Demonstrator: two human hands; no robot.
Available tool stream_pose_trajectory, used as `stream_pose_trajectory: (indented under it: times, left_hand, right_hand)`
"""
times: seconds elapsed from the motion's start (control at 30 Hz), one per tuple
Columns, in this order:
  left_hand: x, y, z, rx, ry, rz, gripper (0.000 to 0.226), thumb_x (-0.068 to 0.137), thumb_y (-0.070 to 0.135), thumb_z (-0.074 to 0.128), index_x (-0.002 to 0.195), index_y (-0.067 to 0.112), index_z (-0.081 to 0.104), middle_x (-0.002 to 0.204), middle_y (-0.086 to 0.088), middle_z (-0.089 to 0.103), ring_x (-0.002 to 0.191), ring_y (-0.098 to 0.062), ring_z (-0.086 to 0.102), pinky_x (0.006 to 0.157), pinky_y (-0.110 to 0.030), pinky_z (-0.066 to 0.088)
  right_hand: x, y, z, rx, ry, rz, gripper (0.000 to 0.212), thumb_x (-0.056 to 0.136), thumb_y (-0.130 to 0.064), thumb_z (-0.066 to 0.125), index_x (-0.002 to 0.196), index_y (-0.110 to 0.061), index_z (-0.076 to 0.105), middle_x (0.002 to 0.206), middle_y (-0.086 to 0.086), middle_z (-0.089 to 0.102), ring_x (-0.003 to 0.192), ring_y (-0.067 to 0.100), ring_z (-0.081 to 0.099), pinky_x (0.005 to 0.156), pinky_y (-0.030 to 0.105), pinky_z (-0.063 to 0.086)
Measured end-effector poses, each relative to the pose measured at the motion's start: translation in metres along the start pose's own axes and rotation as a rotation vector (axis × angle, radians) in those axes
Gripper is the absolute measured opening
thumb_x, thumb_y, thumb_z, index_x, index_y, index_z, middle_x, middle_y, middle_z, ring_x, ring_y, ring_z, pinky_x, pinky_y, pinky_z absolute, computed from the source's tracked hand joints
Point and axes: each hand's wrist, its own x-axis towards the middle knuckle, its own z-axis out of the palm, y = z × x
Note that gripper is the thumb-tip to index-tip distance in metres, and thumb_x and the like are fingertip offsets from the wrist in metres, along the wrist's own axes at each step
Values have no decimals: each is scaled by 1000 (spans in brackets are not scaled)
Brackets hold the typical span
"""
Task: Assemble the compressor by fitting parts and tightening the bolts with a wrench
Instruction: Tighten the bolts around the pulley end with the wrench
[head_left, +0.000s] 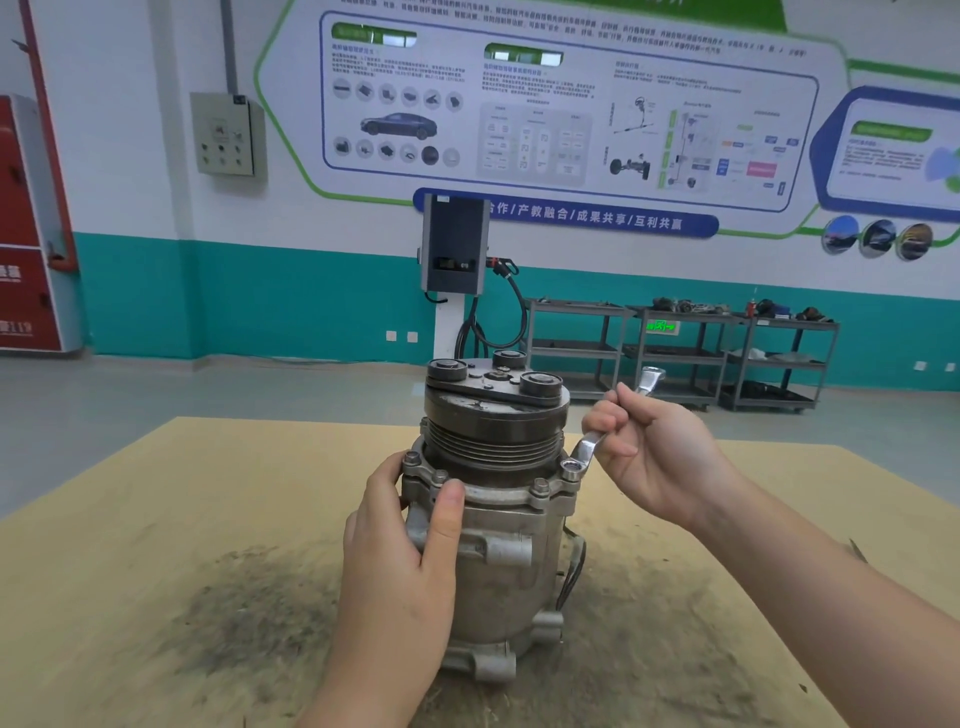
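Observation:
A grey metal compressor (506, 571) stands upright in the middle of the table, its dark grooved pulley (493, 431) and clutch plate on top. Several bolts ring its upper flange; one bolt (540, 487) sits at the front. My left hand (400, 561) grips the compressor's left side, thumb across the flange. My right hand (649, 452) holds a shiny ring wrench (584, 454) by its shaft. The wrench's ring end sits over the bolt on the flange's right side, and its other end sticks up above my fingers.
The tan table top (182, 519) has a dark grease stain (249, 613) left of the compressor. Beyond the table lies grey floor, with a charging station (454, 244) and metal shelf carts (680, 353) against the teal wall.

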Motion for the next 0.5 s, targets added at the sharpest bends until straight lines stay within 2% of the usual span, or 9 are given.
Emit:
stream_pose_trajectory:
  times: [0.1,0.17,0.27,0.4,0.5]
  left_hand:
    - [0,0,0,2,10,-1,52,83,70,36,128,45,36,118,29,52,120,-9,49,100,-38,43]
    - [0,0,0,0,14,-2,49,83,70,36,127,47,35,118,30,51,120,-8,49,100,-35,43]
    - [-1,1,1,1,26,-2,46,83,70,36,124,50,32,116,33,49,119,-8,48,98,-34,42]
    - [-1,2,2,-5,30,-3,47,82,69,36,125,48,33,115,33,48,120,-10,48,99,-37,43]
    - [0,3,3,-12,50,17,53,81,66,38,128,40,38,115,32,49,119,-13,49,97,-36,41]
  right_hand:
    - [-8,8,-1,-19,32,-166,29,106,-19,30,80,-13,39,59,0,40,49,11,48,35,15,34]
    - [-22,14,-5,-80,38,-365,28,105,-17,33,79,-10,42,61,2,45,55,14,54,43,18,42]
    - [-45,31,-15,-206,-35,-718,14,97,-16,41,87,-8,45,69,6,60,73,21,67,60,23,54]
    - [-64,67,-21,-717,-187,-1264,7,103,-27,45,103,-22,50,93,4,67,97,31,67,84,36,55]
    - [-67,76,-21,-1153,-318,-1486,12,103,-23,48,98,-17,57,100,3,64,102,30,65,84,39,53]
